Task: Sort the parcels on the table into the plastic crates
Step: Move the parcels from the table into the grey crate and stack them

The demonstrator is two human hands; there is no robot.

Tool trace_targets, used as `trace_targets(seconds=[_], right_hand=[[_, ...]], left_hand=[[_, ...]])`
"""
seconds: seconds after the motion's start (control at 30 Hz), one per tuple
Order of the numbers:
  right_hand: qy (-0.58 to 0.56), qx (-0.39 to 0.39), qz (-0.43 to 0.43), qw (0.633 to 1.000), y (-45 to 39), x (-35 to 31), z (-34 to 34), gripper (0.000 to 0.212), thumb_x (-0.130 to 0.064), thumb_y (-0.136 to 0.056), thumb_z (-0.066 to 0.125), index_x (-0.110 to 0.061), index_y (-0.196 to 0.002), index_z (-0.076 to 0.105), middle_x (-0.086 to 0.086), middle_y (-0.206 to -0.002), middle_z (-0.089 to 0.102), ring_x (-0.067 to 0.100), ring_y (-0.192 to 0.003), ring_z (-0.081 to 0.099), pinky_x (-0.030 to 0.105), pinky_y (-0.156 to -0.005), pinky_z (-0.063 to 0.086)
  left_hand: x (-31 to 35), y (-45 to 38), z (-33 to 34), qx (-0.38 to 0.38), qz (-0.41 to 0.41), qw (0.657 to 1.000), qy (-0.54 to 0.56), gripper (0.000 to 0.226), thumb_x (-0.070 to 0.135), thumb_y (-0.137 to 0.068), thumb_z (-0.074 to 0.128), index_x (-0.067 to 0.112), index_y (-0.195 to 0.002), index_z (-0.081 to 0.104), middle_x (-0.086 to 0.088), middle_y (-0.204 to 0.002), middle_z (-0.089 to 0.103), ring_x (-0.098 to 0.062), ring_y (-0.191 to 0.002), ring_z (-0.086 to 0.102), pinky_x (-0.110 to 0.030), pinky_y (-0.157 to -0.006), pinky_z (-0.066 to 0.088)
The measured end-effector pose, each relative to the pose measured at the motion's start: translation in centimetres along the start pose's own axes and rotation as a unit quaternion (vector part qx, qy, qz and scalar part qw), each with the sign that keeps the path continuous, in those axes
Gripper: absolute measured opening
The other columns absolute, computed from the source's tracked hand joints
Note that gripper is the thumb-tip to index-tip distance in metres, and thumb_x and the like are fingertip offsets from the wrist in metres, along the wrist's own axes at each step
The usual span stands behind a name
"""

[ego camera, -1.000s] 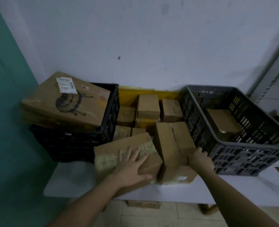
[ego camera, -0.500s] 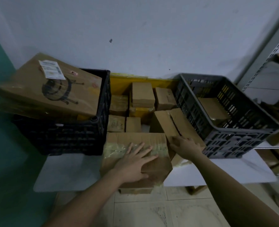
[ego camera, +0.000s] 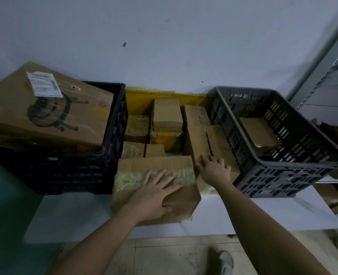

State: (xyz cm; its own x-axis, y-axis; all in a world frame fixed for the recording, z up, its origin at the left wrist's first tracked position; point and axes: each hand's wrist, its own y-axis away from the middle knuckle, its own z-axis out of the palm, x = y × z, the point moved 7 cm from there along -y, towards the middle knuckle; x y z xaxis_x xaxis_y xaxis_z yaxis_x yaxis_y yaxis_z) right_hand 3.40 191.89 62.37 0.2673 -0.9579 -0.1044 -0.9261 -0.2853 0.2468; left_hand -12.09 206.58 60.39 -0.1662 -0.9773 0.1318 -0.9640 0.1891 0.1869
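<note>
A taped cardboard parcel (ego camera: 136,171) lies at the table's front edge, and my left hand (ego camera: 156,193) rests flat on its top with fingers spread. Just right of it a taller brown box (ego camera: 201,141) leans toward the grey crate (ego camera: 279,175); my right hand (ego camera: 213,169) lies on its near end with fingers extended. The black crate (ego camera: 80,171) on the left holds a large box with a white label (ego camera: 51,116) that sticks out above its rim. One flat parcel (ego camera: 259,133) lies inside the grey crate.
Several small parcels (ego camera: 167,114) are stacked between the crates against a yellow board (ego camera: 140,98). The white table (ego camera: 75,217) has bare surface at front left. A metal shelf (ego camera: 326,76) with more boxes stands at the right. A shoe (ego camera: 225,262) shows on the tiled floor.
The taped parcel has turned square to the table edge under my left hand. My right hand moved from the tall box's right side to its near left end.
</note>
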Motion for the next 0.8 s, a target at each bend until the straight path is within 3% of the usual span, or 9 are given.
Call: trace_targets(seconds=[0.17, 0.23, 0.3, 0.37, 0.43, 0.6, 0.7, 0.8], right_hand=[[-0.010, -0.068, -0.044, 0.997, -2.4, 0.8, -0.7, 0.060, -0.060, -0.101, 0.025, -0.030, -0.153, 0.029, 0.008, -0.159, 0.030, 0.037, -0.146, 0.019, 0.056, -0.114, 0.021], [-0.019, -0.102, -0.083, 0.991, -3.6, 1.3, -1.5, 0.053, -0.054, -0.101, 0.034, -0.024, -0.144, 0.044, 0.013, -0.150, 0.042, 0.036, -0.140, 0.031, 0.052, -0.112, 0.026], [-0.061, -0.111, -0.117, 0.985, -4.4, 1.6, -3.6, 0.049, -0.042, -0.104, 0.041, -0.014, -0.144, 0.046, 0.013, -0.146, 0.049, 0.033, -0.135, 0.043, 0.043, -0.111, 0.035], [-0.113, -0.078, -0.153, 0.979, -4.8, 2.0, -6.8, 0.048, -0.033, -0.104, 0.046, -0.010, -0.147, 0.046, 0.010, -0.146, 0.051, 0.029, -0.132, 0.049, 0.037, -0.107, 0.040], [-0.167, -0.031, -0.184, 0.968, -5.2, 3.1, -10.5, 0.044, -0.030, -0.103, 0.050, -0.010, -0.142, 0.052, 0.007, -0.143, 0.054, 0.026, -0.129, 0.052, 0.034, -0.104, 0.043], [-0.199, 0.030, -0.205, 0.958, -6.6, 9.6, -18.6, 0.047, -0.033, -0.102, 0.051, -0.010, -0.143, 0.049, 0.004, -0.131, 0.057, 0.027, -0.128, 0.052, 0.025, -0.088, 0.044], [-0.187, 0.061, -0.194, 0.961, -7.5, 14.7, -22.2, 0.048, -0.032, -0.102, 0.051, -0.013, -0.145, 0.047, 0.007, -0.144, 0.053, 0.025, -0.129, 0.051, 0.033, -0.101, 0.043], [-0.190, 0.071, -0.169, 0.965, -8.3, 20.0, -24.1, 0.047, -0.031, -0.103, 0.051, -0.013, -0.145, 0.048, 0.007, -0.144, 0.053, 0.024, -0.127, 0.053, 0.033, -0.101, 0.043]], left_hand=[[-0.7, -1.6, -0.9, -0.009, -0.014, 1.000, 0.020, 0.084, 0.068, -0.089, 0.049, 0.055, -0.150, -0.007, 0.019, -0.162, -0.016, -0.012, -0.149, -0.021, -0.051, -0.120, -0.014], [-0.6, -1.9, -2.2, -0.032, -0.045, 0.995, 0.084, 0.083, 0.081, -0.080, 0.047, 0.055, -0.151, 0.010, 0.019, -0.164, -0.003, -0.011, -0.151, -0.013, -0.051, -0.121, -0.007], [0.0, -2.6, -4.9, -0.065, -0.098, 0.983, 0.140, 0.080, 0.087, -0.078, 0.038, 0.053, -0.148, 0.025, 0.015, -0.162, 0.012, -0.017, -0.151, 0.001, -0.054, -0.121, 0.007], [0.8, -4.9, -8.8, -0.045, -0.133, 0.981, 0.131, 0.080, 0.087, -0.080, 0.021, 0.048, -0.149, 0.029, 0.009, -0.160, 0.023, -0.020, -0.149, 0.013, -0.052, -0.120, 0.013], [2.2, -8.3, -13.3, 0.031, -0.140, 0.983, 0.114, 0.084, 0.086, -0.080, 0.010, 0.043, -0.150, 0.030, 0.006, -0.156, 0.033, -0.021, -0.144, 0.025, -0.049, -0.117, 0.021], [8.2, -17.0, -20.2, 0.144, -0.122, 0.976, 0.110, 0.066, 0.071, -0.095, 0.024, 0.036, -0.150, 0.035, 0.006, -0.155, 0.037, -0.020, -0.144, 0.028, -0.046, -0.115, 0.027], [11.4, -21.5, -22.1, 0.161, -0.125, 0.975, 0.087, 0.067, 0.072, -0.095, 0.022, 0.035, -0.149, 0.035, 0.005, -0.156, 0.037, -0.021, -0.144, 0.027, -0.048, -0.115, 0.027], [13.7, -25.1, -22.4, 0.145, -0.129, 0.977, 0.091, 0.066, 0.069, -0.097, 0.024, 0.032, -0.151, 0.034, 0.003, -0.157, 0.036, -0.022, -0.145, 0.026, -0.047, -0.116, 0.027]])
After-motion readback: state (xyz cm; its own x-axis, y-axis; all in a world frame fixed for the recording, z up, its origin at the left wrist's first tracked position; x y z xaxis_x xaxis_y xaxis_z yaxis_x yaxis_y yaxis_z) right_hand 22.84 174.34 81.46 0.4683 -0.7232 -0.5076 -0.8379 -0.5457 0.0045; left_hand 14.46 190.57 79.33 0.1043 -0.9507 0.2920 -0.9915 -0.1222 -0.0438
